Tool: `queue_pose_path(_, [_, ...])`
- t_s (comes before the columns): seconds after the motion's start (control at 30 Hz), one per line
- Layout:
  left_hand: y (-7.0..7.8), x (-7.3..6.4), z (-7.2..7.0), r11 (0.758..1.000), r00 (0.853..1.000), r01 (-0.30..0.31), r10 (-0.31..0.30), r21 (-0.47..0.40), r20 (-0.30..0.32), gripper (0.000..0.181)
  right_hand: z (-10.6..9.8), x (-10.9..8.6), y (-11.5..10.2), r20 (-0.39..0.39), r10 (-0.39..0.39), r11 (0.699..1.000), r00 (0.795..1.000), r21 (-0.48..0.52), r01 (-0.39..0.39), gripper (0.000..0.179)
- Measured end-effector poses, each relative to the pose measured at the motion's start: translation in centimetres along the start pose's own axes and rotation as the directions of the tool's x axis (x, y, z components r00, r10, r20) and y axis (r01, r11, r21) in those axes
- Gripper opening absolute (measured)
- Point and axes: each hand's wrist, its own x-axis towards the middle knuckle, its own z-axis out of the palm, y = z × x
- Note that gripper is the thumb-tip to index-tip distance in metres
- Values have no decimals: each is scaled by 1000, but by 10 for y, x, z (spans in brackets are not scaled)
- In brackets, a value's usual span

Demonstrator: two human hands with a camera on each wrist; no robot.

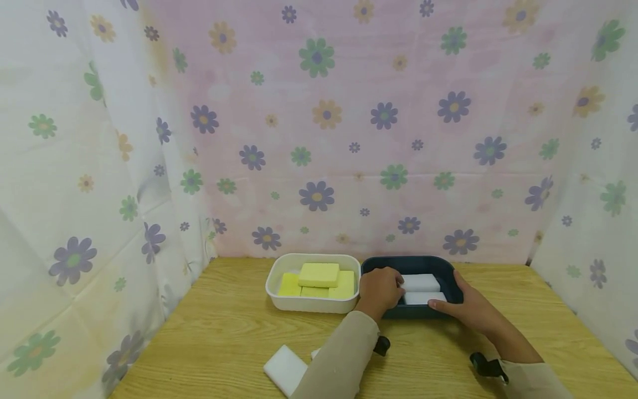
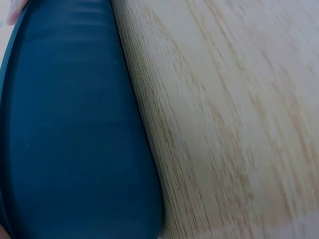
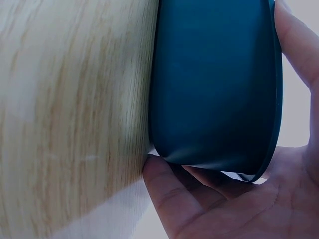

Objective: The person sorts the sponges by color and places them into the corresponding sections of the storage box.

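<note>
A dark blue plastic bin [image 1: 399, 313] stands at the right of the table with white sponge blocks [image 1: 420, 282] inside. My left hand [image 1: 380, 288] reaches over its front rim at the left end, fingers bent down inside beside the left ends of the white blocks. Whether those fingers hold a block I cannot tell. My right hand [image 1: 471, 305] grips the bin's right end, thumb over the front rim near the closer block. In the right wrist view, the fingers [image 3: 172, 199] curl around the end wall, low by the tabletop. The left wrist view mostly shows the bin's outer front wall [image 2: 75, 124].
Touching or close beside the dark bin on the left is a white bin [image 1: 311, 305] with yellow sponge blocks [image 1: 319, 275]. Another white sponge block [image 1: 286, 368] lies on the wooden table [image 1: 214, 332] near the front, with one more partly behind the left sleeve [image 1: 344, 354]. Flowered curtains [image 1: 349, 166] enclose the table.
</note>
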Motion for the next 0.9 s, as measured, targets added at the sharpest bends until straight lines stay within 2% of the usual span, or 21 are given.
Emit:
queue_pose_path(0.13, [-1,0,0,1000,1000,-20,20,-11,6,16,0,0,1,-4,-6,1000,1000,-5,6,126])
queue_pose_path(0.43, [-2,4,4,998,996,-57,55,18,76,25,1,-1,0,-8,-14,1000,1000,-1,14,127])
queue_pose_path(0.63, [-3,1,2,995,994,-87,84,52,64,29,1,-1,-1,-4,-5,1000,1000,5,5,127])
queue_pose_path(0.77, [-4,2,1,992,991,-110,105,64,79,34,0,-1,-1,-7,-5,1000,1000,2,5,128])
queue_pose_path(0.9, [-4,0,-1,991,990,-124,120,47,77,20,0,0,-1,-5,-5,1000,1000,1,5,127])
